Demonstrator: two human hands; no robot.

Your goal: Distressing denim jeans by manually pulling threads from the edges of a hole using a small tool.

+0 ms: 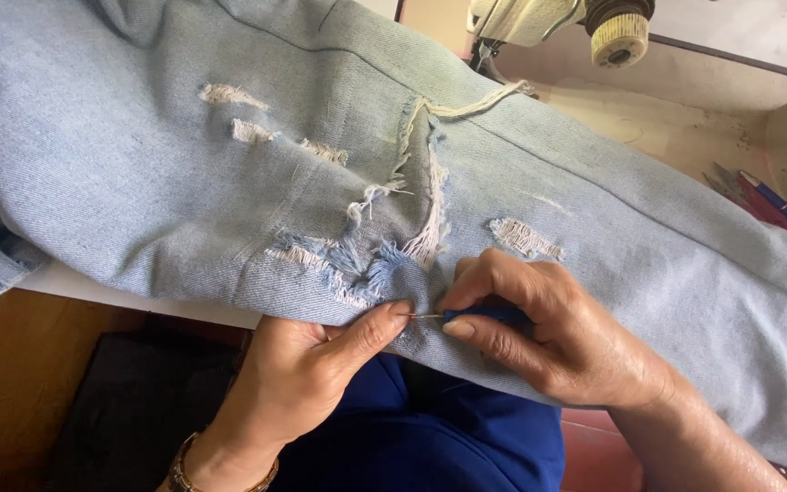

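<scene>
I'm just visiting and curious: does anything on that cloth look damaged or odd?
Yes. The pale blue jeans are torn in several places, with frayed white threads; the largest rip sits just above the right hand, which holds a blue-handled pointed tool.

Head camera, close, looking down

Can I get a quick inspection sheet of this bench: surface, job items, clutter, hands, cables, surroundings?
Surface: pale worktable, mostly covered by cloth.
Job's things: light blue ripped jeans spread across it, frayed tears near the middle; blue-handled pointed tool, metal tip at the denim edge.
Clutter: blue and red pens or tools at the right edge.
Grippers: left hand pinches the denim edge, thumb by the tool tip; right hand holds the tool in its fingers.
Cables: nothing seen.
Surroundings: sewing machine at top; brown floor below; bracelet on left wrist.
</scene>
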